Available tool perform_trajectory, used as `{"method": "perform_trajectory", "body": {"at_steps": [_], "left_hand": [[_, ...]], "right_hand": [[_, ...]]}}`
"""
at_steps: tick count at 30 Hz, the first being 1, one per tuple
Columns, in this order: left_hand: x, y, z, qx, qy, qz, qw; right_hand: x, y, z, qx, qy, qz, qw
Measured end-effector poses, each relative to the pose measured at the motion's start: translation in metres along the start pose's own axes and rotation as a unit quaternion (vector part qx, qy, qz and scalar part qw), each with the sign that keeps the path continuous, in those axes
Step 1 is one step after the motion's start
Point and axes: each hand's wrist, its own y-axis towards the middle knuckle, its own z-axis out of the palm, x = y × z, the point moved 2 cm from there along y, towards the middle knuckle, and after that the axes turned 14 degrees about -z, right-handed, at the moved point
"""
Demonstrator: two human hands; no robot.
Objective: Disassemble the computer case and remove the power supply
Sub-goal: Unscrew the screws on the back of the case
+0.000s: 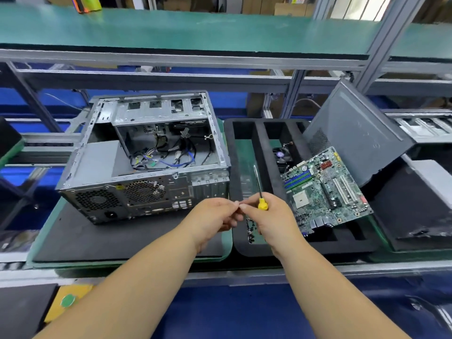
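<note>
An open grey computer case (146,187) lies on its side on a black mat, rear panel toward me. The grey power supply (102,160) sits inside at its left, with loose cables (168,157) beside it. My right hand (269,221) grips a yellow-handled screwdriver (259,189), shaft pointing away from me. My left hand (212,218) meets the right hand's fingertips just in front of the case's right corner; the fingertips pinch together, and anything between them is too small to see.
A black foam tray (247,248) at the right holds a motherboard (325,189), a cooler fan (281,155) and small screws (250,228). A dark side panel (354,133) leans at the far right. A green shelf (171,30) runs overhead.
</note>
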Motion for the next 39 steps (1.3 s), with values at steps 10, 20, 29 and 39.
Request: {"method": "perform_trajectory", "body": {"at_steps": [10,20,29,39], "left_hand": [[0.016,0.010,0.011,-0.116,0.122,-0.021,0.985],[0.009,-0.012,0.010,-0.180,0.112,0.021,0.977],[0.017,-0.034,-0.024,-0.209,0.053,0.016,0.976],[0.051,-0.050,-0.113,-0.210,-0.037,-0.026,0.977]], "right_hand": [[-0.087,0.035,-0.042,0.068,-0.231,0.078,0.967],[-0.074,0.035,-0.048,0.096,-0.096,0.089,0.987],[-0.025,0.013,0.011,0.104,-0.013,0.066,0.992],[0.007,-0.036,0.102,0.122,-0.014,0.097,0.988]]}}
